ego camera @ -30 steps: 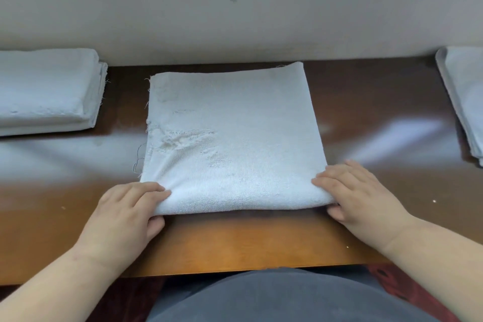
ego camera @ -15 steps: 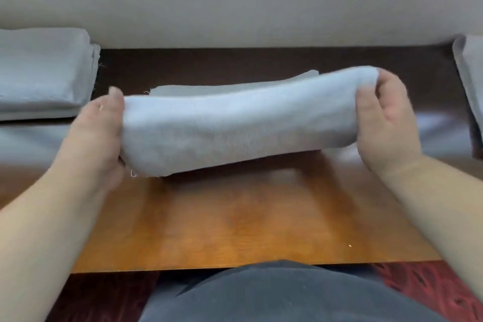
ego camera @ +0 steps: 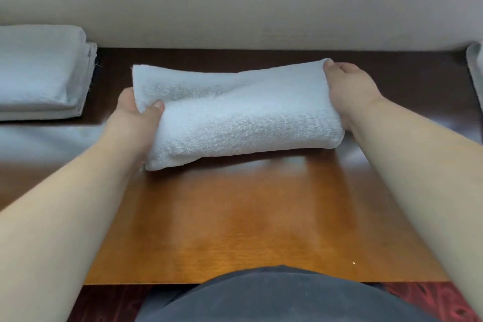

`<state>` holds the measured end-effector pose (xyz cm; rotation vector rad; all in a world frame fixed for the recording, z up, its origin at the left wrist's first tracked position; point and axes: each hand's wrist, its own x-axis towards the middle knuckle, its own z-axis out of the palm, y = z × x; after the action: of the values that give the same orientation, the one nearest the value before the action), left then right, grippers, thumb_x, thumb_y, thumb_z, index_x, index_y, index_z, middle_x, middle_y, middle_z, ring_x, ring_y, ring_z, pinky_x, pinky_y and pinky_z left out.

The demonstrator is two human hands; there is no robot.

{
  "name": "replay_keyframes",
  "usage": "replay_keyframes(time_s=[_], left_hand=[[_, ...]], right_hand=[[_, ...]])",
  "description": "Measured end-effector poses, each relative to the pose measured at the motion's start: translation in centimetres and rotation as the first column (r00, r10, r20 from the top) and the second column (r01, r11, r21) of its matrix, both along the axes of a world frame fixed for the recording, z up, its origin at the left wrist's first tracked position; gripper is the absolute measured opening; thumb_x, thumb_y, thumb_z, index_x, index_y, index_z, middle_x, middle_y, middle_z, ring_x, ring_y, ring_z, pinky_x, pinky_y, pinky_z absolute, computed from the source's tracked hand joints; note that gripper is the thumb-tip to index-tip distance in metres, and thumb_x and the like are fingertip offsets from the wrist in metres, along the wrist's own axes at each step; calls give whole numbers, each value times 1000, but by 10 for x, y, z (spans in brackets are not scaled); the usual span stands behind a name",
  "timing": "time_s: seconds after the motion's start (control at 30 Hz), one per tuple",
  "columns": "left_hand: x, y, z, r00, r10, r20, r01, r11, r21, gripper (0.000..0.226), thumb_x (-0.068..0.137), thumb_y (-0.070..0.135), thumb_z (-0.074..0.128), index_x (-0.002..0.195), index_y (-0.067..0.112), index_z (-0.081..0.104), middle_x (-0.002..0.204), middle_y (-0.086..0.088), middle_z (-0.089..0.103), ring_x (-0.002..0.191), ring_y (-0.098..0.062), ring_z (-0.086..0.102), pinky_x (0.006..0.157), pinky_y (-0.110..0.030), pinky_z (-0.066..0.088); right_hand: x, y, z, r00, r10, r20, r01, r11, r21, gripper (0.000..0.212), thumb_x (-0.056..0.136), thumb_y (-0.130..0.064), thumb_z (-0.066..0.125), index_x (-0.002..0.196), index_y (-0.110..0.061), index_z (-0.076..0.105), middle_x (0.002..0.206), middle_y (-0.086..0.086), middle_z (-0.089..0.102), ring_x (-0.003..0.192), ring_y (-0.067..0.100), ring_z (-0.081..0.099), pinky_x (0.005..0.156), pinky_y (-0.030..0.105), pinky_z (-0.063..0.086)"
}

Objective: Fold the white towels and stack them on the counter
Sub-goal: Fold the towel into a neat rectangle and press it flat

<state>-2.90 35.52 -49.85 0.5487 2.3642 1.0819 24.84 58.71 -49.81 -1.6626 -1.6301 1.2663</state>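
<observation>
left hand (ego camera: pixel 136 117) and right hand (ego camera: pixel 350 94) each pinch an end of the folded white towel (ego camera: pixel 235 115) near the counter (ego camera: pixel 248 217) back edge; front half bare. folded stack (ego camera: pixel 41 70) at left edge.

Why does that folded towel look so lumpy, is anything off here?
Slightly. The towel gripped at each end by the left hand and right hand lies askew on the counter, its far layer sagging in the middle and its left corner poking out unevenly. The folded stack at left looks tidy. Nothing is spilled.
</observation>
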Motion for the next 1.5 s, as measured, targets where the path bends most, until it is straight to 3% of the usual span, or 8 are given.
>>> replay_keyframes(time_s=[0.3, 0.53, 0.7, 0.83, 1.0, 1.2, 1.4, 1.5], left_hand=[[10, -6, -12, 993, 82, -88, -82, 997, 2, 28, 82, 60, 50, 104, 43, 45, 87, 23, 59, 80, 1, 56, 74, -30, 42], [7, -10, -16, 989, 54, -137, -43, 996, 80, 35, 85, 54, 49, 111, 33, 43, 94, 20, 57, 83, 4, 54, 66, -17, 36], [9, -9, -1, 994, 40, -103, -38, 999, 20, 56, 90, 37, 57, 139, 27, 33, 116, 9, 51, 100, -13, 54, 83, -24, 40], [19, 11, 43, 809, -118, -576, 193, 979, 71, 59, 89, 35, 52, 145, 28, 34, 142, 1, 41, 128, -17, 42, 111, -34, 32], [65, 65, 38, 407, -722, -559, 575, 679, -457, 58, 97, 43, 34, 152, 25, 27, 158, -6, 26, 146, -28, 19, 117, -47, 14], [25, 50, -3, 640, -661, -392, 355, 707, -612, 72, 84, 66, 11, 152, 40, 11, 162, 1, 15, 149, -22, 5, 116, -54, -2], [9, 39, 1, 716, -627, -307, 380, 719, -582, 66, 92, 60, 20, 153, 36, 13, 162, 0, 13, 149, -23, 2, 119, -50, 5], [13, 41, 11, 638, -636, -433, 297, 723, -624, 68, 93, 58, 25, 153, 33, 8, 163, -7, 8, 149, -29, 2, 117, -53, 2]], right_hand=[[37, -92, -1, 995, 86, 46, -94, 972, 215, 27, 93, -49, 53, 117, -43, 42, 105, -28, 55, 92, -25, 50, 68, -5, 34], [28, -77, -8, 999, 23, -41, -19, 995, 102, 17, 89, -54, 42, 87, -61, 58, 92, -34, 64, 86, -16, 58, 72, 17, 43], [19, -69, 2, 983, -153, -97, 146, 986, -76, 43, 80, -39, 50, 123, -38, 50, 96, -18, 59, 91, 2, 60, 69, 25, 47], [7, -73, 34, 992, 44, 122, -91, 906, 413, 64, 80, -29, 44, 144, -23, 40, 133, -7, 43, 128, 13, 42, 107, 28, 35], [-56, -66, 38, 642, 520, 563, -752, 567, 336, 53, 99, -24, 35, 152, -17, 34, 159, 4, 29, 147, 21, 21, 118, 25, 10], [-39, -35, 5, 373, 415, 829, -796, 603, 56, 90, 86, -77, 9, 157, -21, 9, 164, 1, 12, 151, 20, 6, 120, 51, 4], [-15, -4, 3, 538, 468, 702, -637, 771, -26, 82, 91, -73, 15, 157, -24, 9, 165, -2, 7, 151, 19, 2, 121, 51, 7], [-9, 3, 10, 879, 347, 328, -402, 908, 116, 60, 102, -49, 25, 148, -14, 39, 156, 4, 35, 144, 16, 28, 116, 25, 19]])
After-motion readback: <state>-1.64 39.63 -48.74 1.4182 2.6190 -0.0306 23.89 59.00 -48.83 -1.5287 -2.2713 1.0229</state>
